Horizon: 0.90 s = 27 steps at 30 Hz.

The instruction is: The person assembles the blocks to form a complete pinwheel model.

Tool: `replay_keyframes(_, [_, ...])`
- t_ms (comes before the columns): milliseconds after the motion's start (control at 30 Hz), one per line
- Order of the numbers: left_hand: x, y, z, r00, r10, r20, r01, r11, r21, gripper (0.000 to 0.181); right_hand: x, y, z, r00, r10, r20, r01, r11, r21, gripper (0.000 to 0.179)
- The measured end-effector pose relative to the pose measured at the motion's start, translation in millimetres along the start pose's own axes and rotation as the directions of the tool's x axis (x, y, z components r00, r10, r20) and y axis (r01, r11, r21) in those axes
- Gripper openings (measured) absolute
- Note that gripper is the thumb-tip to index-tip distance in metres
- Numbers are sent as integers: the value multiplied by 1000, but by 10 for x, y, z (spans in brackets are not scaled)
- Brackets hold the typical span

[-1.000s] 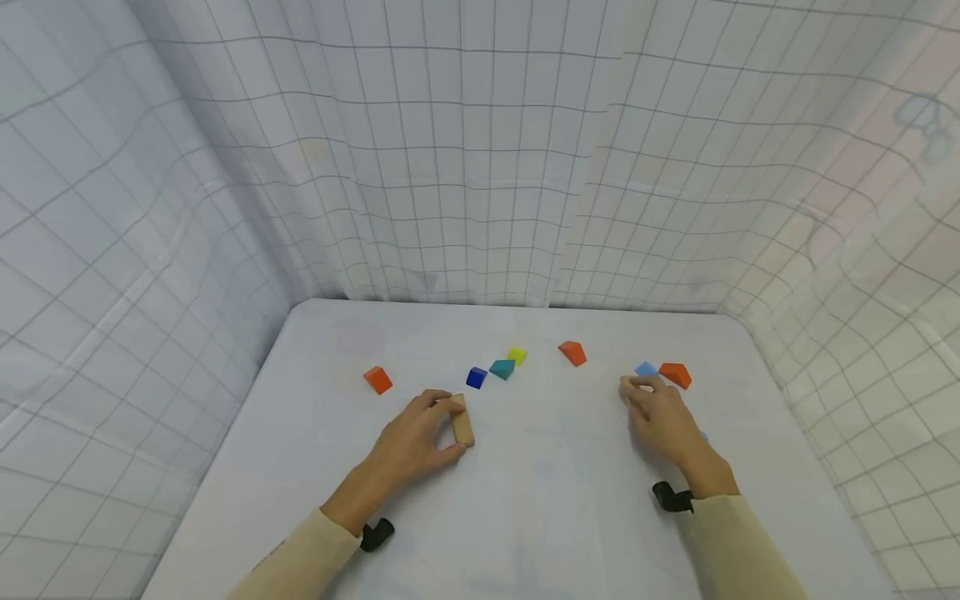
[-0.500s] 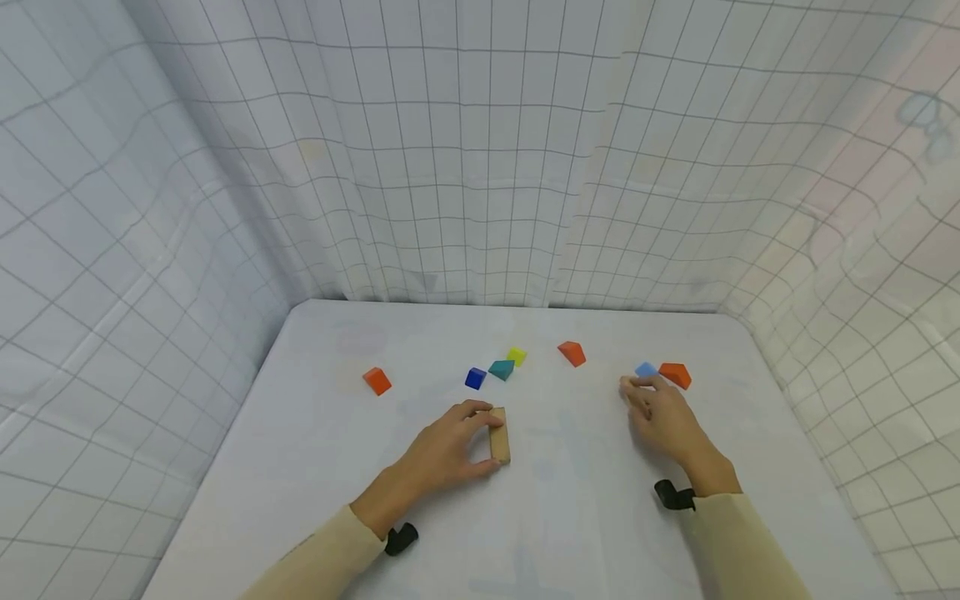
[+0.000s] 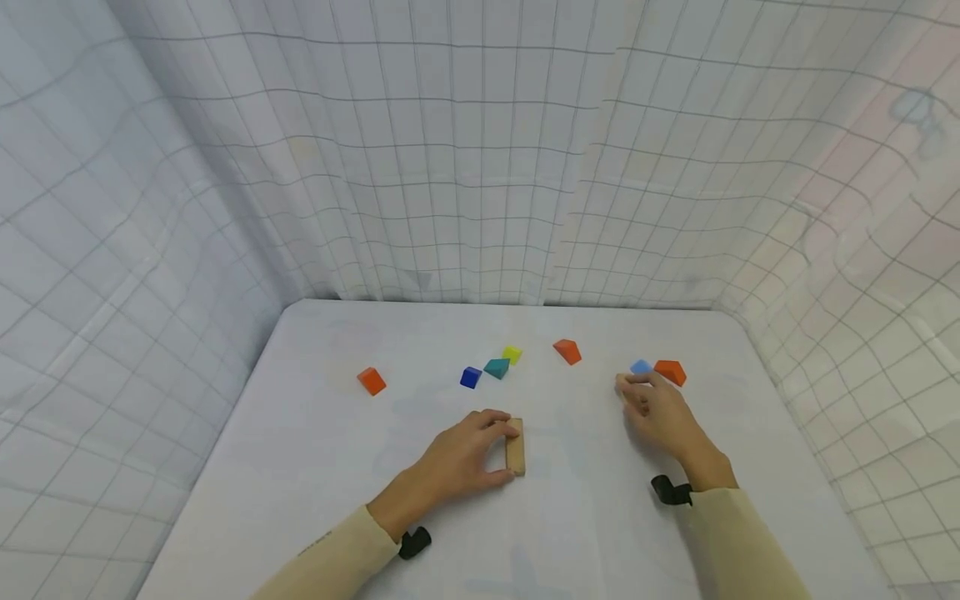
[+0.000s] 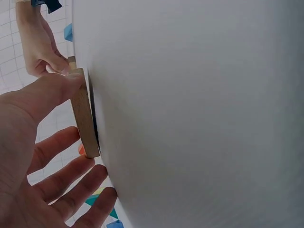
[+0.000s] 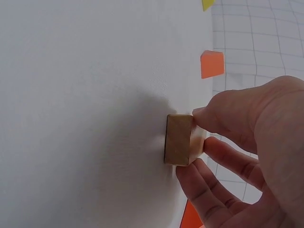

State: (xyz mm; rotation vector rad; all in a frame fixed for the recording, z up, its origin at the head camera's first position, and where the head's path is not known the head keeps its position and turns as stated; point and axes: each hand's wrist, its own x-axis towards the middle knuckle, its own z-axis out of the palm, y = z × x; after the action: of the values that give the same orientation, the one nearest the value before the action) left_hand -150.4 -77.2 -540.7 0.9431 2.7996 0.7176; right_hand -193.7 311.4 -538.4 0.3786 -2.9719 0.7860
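Note:
My left hand pinches a flat wooden block by its two ends, thumb at the near end and fingertips at the far end. In the left wrist view this wooden block lies low by the white surface, a dark strip of shadow along it; whether it touches is unclear. Farther right, my right hand pinches another wooden block between thumb and fingers, its end face toward the right wrist camera. In the head view the fingers mostly cover that block. A light blue block sits just beyond the right hand.
Across the white table lie an orange block at left, a dark blue block, a teal block, a yellow block, and orange-red blocks toward the right. A gridded white curtain encloses the table.
My left hand has moved right and slightly nearer to me with its wooden block, which now lies straighter to the view. The right hand has stayed in place, holding its block.

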Motion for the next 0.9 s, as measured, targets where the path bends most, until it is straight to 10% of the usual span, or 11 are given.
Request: replay_keyframes(900, [6, 17, 6, 997, -52, 64, 52, 999, -2, 55, 40, 114, -174, 993, -40, 113, 33, 998, 56, 65])
